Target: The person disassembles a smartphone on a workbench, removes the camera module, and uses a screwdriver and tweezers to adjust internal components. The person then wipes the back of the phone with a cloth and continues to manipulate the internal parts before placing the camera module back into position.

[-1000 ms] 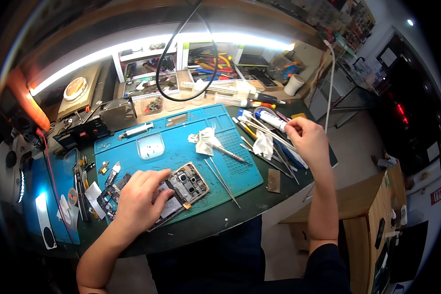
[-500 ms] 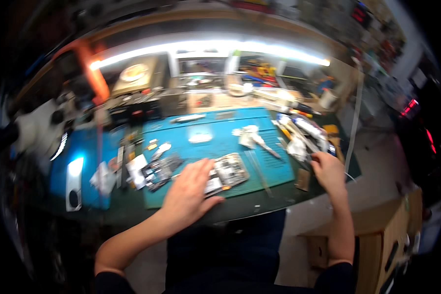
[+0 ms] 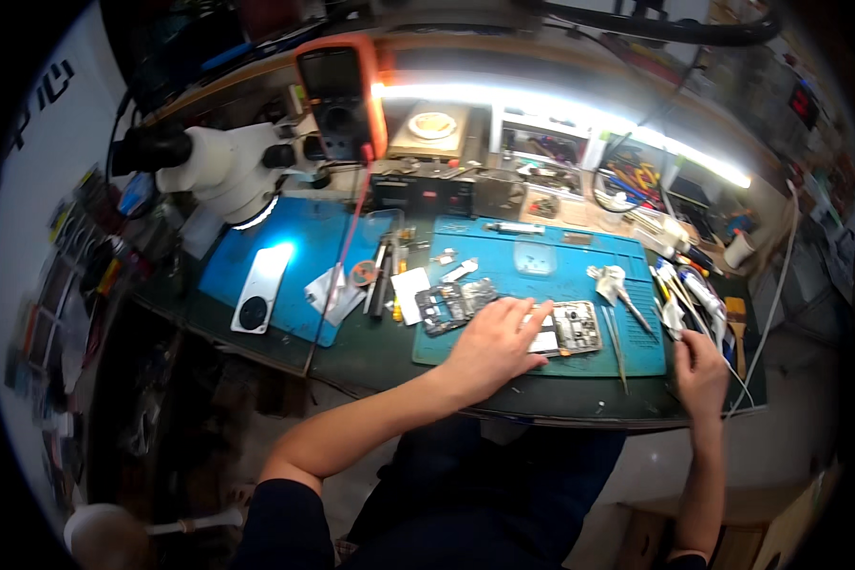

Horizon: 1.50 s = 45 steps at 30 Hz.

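On the blue work mat point(image 3: 589, 256) lies an opened phone point(image 3: 578, 328), its inner board and a white battery-like block showing. My left hand point(image 3: 492, 344) rests flat over the phone's left part, fingers stretched out. Left of that hand are loose dark phone parts point(image 3: 442, 309). At the bench's right edge, my right hand point(image 3: 701, 380) has its fingers curled together beside a bundle of tools point(image 3: 698, 290); what is in them, if anything, is hidden. Tweezers point(image 3: 615, 347) lie between the phone and my right hand.
A white microscope point(image 3: 218, 171) stands at the left, lighting a silver phone back cover point(image 3: 261, 290) on a second blue mat. Behind are an orange multimeter point(image 3: 342, 100) and a box of pliers point(image 3: 632, 180). A brush with crumpled tissue point(image 3: 610, 282) lies on the main mat.
The view has swung left, bringing in the microscope and multimeter more fully. My left hand stays on the phone. My right hand has drawn slightly nearer to me, fingers still curled.
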### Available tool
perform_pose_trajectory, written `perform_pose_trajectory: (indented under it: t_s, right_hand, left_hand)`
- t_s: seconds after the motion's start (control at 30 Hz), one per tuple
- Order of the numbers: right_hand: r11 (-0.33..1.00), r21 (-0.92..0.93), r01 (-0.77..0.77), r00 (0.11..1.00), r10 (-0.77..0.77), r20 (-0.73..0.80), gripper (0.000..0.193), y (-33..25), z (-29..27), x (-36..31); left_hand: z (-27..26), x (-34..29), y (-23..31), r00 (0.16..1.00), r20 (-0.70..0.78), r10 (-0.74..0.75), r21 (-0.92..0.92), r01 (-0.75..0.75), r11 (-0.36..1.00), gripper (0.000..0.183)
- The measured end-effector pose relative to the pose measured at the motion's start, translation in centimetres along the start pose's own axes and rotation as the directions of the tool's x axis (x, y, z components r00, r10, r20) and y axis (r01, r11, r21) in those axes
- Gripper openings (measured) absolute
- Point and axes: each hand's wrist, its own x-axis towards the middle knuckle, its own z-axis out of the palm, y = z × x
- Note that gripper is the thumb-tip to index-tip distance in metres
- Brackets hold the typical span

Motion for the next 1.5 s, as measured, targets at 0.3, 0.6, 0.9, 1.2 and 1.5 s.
perform_pose_trajectory:
  t_s: [0.3, 0.6, 0.9, 1.2, 1.5]
  right_hand:
    - [0.985, 0.072, 0.157, 0.980, -0.165, 0.116, 0.032, -7.8, 3.4, -2.4]
    - [0.989, -0.106, 0.105, 0.994, -0.102, 0.034, 0.023, -4.6, 1.8, -1.6]
    - [0.956, -0.289, -0.051, 0.996, 0.029, -0.080, 0.015, 1.5, -0.3, -0.3]
    - [0.951, -0.286, -0.121, 0.989, 0.141, 0.050, 0.022, 4.2, -1.2, -1.2]
    - [0.977, -0.212, -0.018, 0.999, 0.007, -0.053, 0.020, 3.2, -0.7, -0.5]
  left_hand:
    - [-0.1, -0.3, -0.7, 0.998, -0.023, -0.051, -0.112, 0.049, 0.993, 0.077]
    - [0.0, -0.7, -0.5, 0.995, -0.008, -0.102, -0.087, 0.101, 0.991, 0.082]
    - [0.1, -0.8, -0.6, 0.995, -0.025, -0.098, -0.097, 0.095, 0.991, 0.078]
    - [0.0, -0.8, -0.5, 0.993, -0.035, -0.109, -0.090, 0.105, 0.990, 0.077]
    - [0.1, -0.9, -0.3, 0.995, -0.046, -0.089, -0.078, 0.086, 0.993, 0.078]
